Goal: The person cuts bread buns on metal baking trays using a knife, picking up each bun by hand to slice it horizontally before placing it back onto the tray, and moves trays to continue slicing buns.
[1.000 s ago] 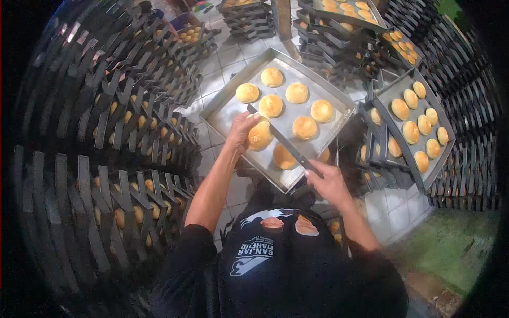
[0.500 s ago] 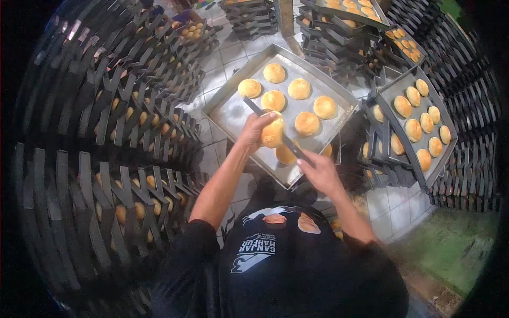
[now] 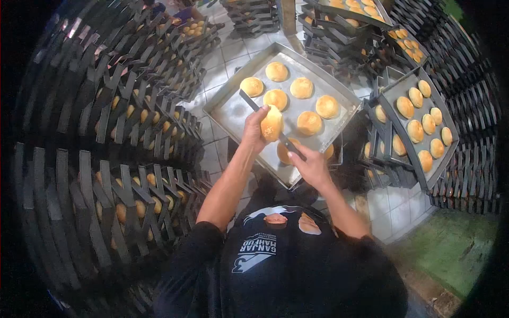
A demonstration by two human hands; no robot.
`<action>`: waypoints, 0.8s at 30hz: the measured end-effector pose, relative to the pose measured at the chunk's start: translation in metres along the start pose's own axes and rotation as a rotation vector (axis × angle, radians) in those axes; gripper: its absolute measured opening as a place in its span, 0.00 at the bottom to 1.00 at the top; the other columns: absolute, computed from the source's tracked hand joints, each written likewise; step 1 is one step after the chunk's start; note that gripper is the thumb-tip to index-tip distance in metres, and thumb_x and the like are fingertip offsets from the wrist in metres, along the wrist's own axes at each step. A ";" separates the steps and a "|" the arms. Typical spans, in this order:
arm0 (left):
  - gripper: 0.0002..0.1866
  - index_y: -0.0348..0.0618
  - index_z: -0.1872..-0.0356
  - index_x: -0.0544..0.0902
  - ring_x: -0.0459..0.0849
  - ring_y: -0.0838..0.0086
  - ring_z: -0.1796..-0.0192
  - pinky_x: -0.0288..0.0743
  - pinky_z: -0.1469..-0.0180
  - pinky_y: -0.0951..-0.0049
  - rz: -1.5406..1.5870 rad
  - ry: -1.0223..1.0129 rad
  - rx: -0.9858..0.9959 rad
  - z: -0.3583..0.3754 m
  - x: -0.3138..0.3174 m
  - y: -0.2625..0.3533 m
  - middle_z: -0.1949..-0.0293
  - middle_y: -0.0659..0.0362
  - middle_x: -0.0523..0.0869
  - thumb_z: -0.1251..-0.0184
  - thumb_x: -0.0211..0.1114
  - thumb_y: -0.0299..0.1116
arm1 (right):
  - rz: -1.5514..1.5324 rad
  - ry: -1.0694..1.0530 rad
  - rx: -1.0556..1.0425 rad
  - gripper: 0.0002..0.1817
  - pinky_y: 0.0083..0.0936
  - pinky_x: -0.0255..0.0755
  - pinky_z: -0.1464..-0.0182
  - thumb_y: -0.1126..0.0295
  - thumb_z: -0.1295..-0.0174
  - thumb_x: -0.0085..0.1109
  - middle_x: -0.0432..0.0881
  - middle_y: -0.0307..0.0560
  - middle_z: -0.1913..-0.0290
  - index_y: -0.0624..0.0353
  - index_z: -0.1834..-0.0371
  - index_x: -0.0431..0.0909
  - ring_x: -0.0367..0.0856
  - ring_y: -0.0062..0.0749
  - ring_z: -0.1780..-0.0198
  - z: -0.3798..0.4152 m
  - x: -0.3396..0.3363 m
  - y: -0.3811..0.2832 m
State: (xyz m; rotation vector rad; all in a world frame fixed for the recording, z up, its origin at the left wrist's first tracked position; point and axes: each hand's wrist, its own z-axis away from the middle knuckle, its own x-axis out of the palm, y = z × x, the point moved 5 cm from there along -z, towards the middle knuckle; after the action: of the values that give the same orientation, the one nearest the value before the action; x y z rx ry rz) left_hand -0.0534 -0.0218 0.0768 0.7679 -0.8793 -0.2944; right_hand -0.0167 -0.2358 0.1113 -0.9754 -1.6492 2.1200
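Over the near part of a metal tray (image 3: 339, 132), my left hand (image 3: 255, 130) holds a round golden bun (image 3: 272, 126), fingers wrapped round its left side. My right hand (image 3: 313, 165) is closed on the dark handle of a long knife (image 3: 286, 142). The blade runs up and to the left past the bun, its tip (image 3: 245, 95) showing beyond my left thumb. Whether the blade is inside the bun or behind it, I cannot tell. Several golden buns (image 3: 309, 123) lie on the tray, some partly hidden by my hands.
Stacked dark trays (image 3: 122, 201) with buns line the left side. On the right, another tray (image 3: 392, 114) of buns rests on a stack, with more stacks behind. A wooden post (image 3: 288, 16) stands beyond my tray. Part of another person (image 3: 183, 15) shows at the upper left.
My right hand has moved slightly left and the knife with it. The bun in my left hand is turned more upright, and my left thumb has shifted left.
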 end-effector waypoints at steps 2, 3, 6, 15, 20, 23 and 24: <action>0.15 0.41 0.50 0.81 0.90 0.66 0.60 0.88 0.57 0.58 -0.004 -0.038 0.034 -0.011 -0.008 0.008 0.59 0.54 0.88 0.29 0.69 0.39 | 0.019 -0.024 0.042 0.23 0.23 0.77 0.61 0.66 0.29 0.65 0.85 0.40 0.69 0.63 0.34 0.80 0.80 0.18 0.66 -0.001 -0.002 -0.002; 0.15 0.41 0.50 0.81 0.90 0.66 0.60 0.88 0.57 0.58 -0.001 -0.035 0.037 -0.015 -0.015 0.014 0.59 0.54 0.88 0.29 0.69 0.39 | 0.018 -0.036 0.038 0.23 0.24 0.77 0.61 0.66 0.29 0.65 0.85 0.40 0.69 0.62 0.34 0.80 0.81 0.18 0.66 0.009 -0.006 0.004; 0.17 0.43 0.51 0.81 0.91 0.65 0.59 0.88 0.54 0.57 0.043 0.055 0.113 -0.021 -0.034 0.025 0.60 0.55 0.89 0.30 0.71 0.45 | -0.058 -0.025 0.007 0.22 0.26 0.77 0.60 0.63 0.29 0.64 0.86 0.45 0.68 0.61 0.36 0.82 0.81 0.23 0.67 0.030 0.000 0.019; 0.18 0.42 0.49 0.80 0.89 0.64 0.58 0.86 0.55 0.57 0.321 0.171 0.066 -0.034 -0.041 0.004 0.57 0.54 0.88 0.24 0.65 0.46 | -0.151 -0.017 0.110 0.22 0.29 0.77 0.57 0.60 0.28 0.62 0.87 0.48 0.64 0.61 0.37 0.82 0.83 0.27 0.64 -0.024 0.064 0.037; 0.20 0.39 0.48 0.80 0.89 0.63 0.58 0.86 0.55 0.58 0.225 0.251 0.134 -0.075 -0.095 0.031 0.56 0.53 0.87 0.23 0.64 0.47 | -0.036 -0.079 0.224 0.23 0.27 0.75 0.64 0.60 0.28 0.63 0.84 0.41 0.69 0.61 0.35 0.81 0.79 0.21 0.69 0.034 0.045 0.059; 0.23 0.36 0.48 0.83 0.89 0.64 0.56 0.84 0.53 0.62 0.015 0.299 0.095 -0.090 -0.118 0.054 0.55 0.52 0.88 0.23 0.64 0.50 | -0.140 -0.099 0.473 0.21 0.22 0.71 0.70 0.62 0.27 0.62 0.83 0.35 0.70 0.63 0.36 0.81 0.77 0.16 0.71 0.076 0.021 0.075; 0.23 0.36 0.48 0.83 0.89 0.64 0.56 0.84 0.53 0.62 0.010 0.293 0.077 -0.092 -0.126 0.056 0.55 0.52 0.88 0.23 0.64 0.50 | -0.192 -0.042 0.524 0.19 0.20 0.68 0.72 0.63 0.26 0.61 0.81 0.33 0.71 0.63 0.38 0.82 0.75 0.15 0.72 0.088 0.013 0.076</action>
State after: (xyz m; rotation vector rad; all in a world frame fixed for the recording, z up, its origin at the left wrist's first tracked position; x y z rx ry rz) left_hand -0.0631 0.1279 0.0067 0.8529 -0.6204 -0.1346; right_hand -0.0707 -0.3171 0.0465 -0.5869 -1.0554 2.2703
